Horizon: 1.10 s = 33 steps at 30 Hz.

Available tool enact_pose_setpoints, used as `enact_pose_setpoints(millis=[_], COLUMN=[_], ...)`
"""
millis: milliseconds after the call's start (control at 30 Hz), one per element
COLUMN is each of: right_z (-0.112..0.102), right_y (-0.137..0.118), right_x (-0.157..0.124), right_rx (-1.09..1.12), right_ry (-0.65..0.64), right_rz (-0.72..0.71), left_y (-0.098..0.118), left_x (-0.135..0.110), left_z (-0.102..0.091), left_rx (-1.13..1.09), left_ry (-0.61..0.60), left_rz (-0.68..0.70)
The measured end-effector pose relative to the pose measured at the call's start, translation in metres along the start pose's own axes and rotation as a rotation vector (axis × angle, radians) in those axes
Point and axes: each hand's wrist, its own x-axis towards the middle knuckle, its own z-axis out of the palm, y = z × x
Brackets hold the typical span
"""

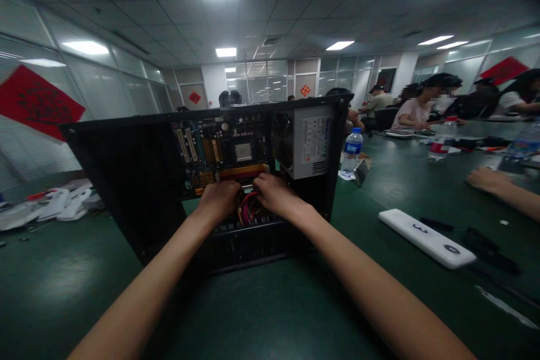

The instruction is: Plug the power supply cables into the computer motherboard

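Note:
An open black computer case [126, 180] stands on the dark green table [261, 304] with its side off. Inside it I see the motherboard [223, 152], a grey power supply [307, 140] with a fan at the upper right, and a bundle of red and yellow cables [248, 208] at the bottom. Both my arms reach into the case. My left hand [219, 198] is curled at the lower edge of the motherboard. My right hand [274, 194] is curled beside it, just above the cables. What the fingers hold is hidden.
A white strip with numbered round marks [426, 236] lies to the right, with dark small parts [485, 244] beyond it. A water bottle [351, 152] stands behind the case. Another person's hand [489, 180] rests at the right edge. Several people sit at the far right. White bags [59, 205] lie left.

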Motion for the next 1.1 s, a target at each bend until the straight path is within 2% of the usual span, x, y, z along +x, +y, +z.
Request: enact_pose_setpoints(millis=[300,1100], right_z=[0.0019,-0.0008], right_y=[0.0006,-0.0034], right_x=[-0.0018,-0.004], right_rx=[0.006,0.02], right_ry=[0.006,0.0], right_rz=[-0.003,-0.01], left_y=[0.0024,0.0016], left_x=[-0.005,-0.0032], left_z=[-0.0051,-0.0034], left_rx=[0.018,0.001], left_ry=[-0.02,0.01], left_rz=[-0.067,-0.084])
